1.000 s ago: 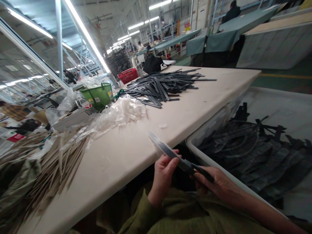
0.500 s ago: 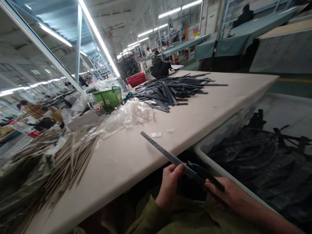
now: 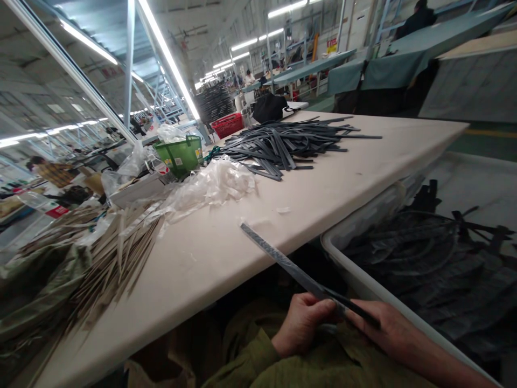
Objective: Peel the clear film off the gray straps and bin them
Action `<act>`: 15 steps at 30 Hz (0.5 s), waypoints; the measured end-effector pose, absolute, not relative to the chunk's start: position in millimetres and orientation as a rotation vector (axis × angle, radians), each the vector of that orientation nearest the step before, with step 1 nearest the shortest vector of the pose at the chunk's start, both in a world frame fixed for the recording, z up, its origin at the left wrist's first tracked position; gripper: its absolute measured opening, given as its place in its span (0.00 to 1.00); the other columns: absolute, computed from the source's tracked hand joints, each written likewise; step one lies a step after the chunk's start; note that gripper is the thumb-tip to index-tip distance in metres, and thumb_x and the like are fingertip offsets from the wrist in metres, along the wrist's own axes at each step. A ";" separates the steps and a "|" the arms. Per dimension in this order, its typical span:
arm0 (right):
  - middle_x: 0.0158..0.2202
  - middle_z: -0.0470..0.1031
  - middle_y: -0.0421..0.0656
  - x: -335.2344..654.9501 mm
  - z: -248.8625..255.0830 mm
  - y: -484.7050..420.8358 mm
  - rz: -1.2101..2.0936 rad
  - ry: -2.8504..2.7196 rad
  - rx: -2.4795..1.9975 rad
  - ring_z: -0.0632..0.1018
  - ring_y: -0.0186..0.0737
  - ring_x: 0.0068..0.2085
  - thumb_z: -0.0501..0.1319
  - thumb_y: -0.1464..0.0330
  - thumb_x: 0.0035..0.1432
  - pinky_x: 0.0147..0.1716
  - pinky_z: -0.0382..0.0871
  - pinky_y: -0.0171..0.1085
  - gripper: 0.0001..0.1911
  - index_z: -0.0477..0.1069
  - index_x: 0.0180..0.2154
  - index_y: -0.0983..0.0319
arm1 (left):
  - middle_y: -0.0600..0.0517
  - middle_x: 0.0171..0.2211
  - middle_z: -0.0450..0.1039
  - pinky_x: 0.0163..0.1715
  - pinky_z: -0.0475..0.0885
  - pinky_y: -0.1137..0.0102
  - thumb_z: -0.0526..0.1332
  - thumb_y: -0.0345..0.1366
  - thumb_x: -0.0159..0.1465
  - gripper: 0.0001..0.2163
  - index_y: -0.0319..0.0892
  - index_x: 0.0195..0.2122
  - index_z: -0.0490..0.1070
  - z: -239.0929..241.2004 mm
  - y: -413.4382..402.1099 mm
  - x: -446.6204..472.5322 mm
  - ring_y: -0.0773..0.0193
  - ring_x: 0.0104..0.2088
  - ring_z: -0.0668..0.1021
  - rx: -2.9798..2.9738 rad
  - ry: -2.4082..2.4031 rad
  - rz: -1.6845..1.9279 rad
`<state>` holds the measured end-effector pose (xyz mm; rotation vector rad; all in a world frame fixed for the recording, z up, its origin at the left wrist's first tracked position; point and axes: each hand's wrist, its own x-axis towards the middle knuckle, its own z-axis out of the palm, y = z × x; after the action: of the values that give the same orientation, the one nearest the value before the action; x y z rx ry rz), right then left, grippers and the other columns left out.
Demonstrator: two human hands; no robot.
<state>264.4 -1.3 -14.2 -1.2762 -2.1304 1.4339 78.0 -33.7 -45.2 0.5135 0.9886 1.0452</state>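
A long dark grey strip (image 3: 278, 256) reaches out from my hands over the near edge of the table, its far end just above the tabletop. My left hand (image 3: 302, 321) grips it, the thumb pressed on top. Close beside, my right hand (image 3: 383, 326) is closed around a black strip (image 3: 357, 309) that meets the grey one near my left thumb. Whether these are two strips or parts of one folded piece, I cannot tell. My right fingertips are partly hidden behind it.
On the table (image 3: 194, 269) lie a pile of dark strips (image 3: 283, 143), crumpled clear plastic film (image 3: 220, 183) and a bundle of brown strips (image 3: 117, 258). A green basket (image 3: 180, 153) stands behind. To the right, a pale bin (image 3: 351, 275) holds black pieces.
My left hand has slid down and right along the strip, closer to my right hand. More of the strip now extends beyond my left hand.
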 end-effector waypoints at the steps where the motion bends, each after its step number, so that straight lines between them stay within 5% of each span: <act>1: 0.24 0.75 0.42 260.8 -13.2 0.3 1.435 -2.142 -1.278 0.76 0.44 0.27 0.51 0.46 0.64 0.26 0.67 0.35 0.27 0.75 0.30 0.61 | 0.48 0.25 0.76 0.34 0.70 0.69 0.76 0.47 0.47 0.20 0.33 0.29 0.81 -42.9 -33.9 77.9 0.65 0.26 0.75 0.529 0.989 1.043; 9: 0.25 0.76 0.40 293.7 -26.5 -5.2 1.422 -2.131 -1.311 0.76 0.43 0.27 0.57 0.47 0.60 0.26 0.69 0.33 0.24 0.74 0.26 0.58 | 0.47 0.27 0.80 0.36 0.70 0.68 0.75 0.48 0.48 0.19 0.36 0.32 0.83 -27.6 -33.7 67.8 0.62 0.30 0.76 0.632 1.135 1.217; 15: 0.23 0.75 0.40 278.7 -34.5 -4.3 1.279 -2.161 -1.213 0.76 0.41 0.27 0.53 0.46 0.61 0.27 0.70 0.33 0.27 0.73 0.25 0.59 | 0.48 0.24 0.79 0.34 0.70 0.67 0.76 0.50 0.43 0.20 0.37 0.28 0.83 -35.9 -37.3 82.2 0.62 0.27 0.74 0.715 1.093 1.067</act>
<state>278.7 -4.3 -34.5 -1.2126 -2.1614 1.2792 82.2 -37.3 -35.9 0.7152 1.0930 1.0667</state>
